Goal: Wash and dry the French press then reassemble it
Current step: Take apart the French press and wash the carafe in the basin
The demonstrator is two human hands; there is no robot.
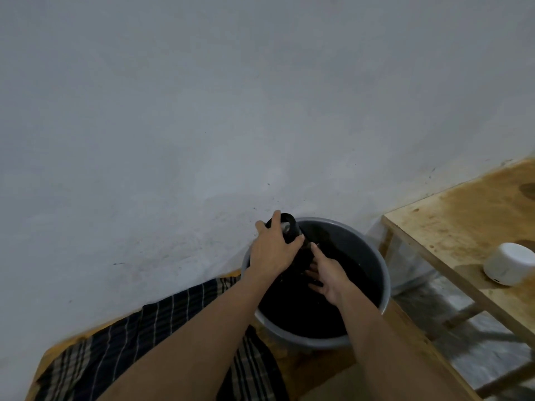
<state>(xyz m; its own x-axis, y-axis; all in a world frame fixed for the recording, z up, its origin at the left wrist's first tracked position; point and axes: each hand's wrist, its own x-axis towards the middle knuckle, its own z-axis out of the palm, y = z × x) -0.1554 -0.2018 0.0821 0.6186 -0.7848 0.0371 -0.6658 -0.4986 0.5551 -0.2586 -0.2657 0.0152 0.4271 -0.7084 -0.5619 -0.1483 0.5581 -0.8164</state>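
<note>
A grey basin (373,256) holding dark water stands on the wooden table against the wall. My left hand (272,250) grips the black French press (291,227) at the basin's far left rim; only its black top and a bit of glass show. My right hand (327,273) reaches into the basin just right of the press, fingers spread and touching its lower dark part. Whether that hand holds anything is hidden in the dark water.
A dark plaid cloth (144,342) lies on the table left of the basin, under my left arm. A second wooden table (451,227) stands to the right with a white round container (509,263) on it. A plain grey wall (231,111) fills the background.
</note>
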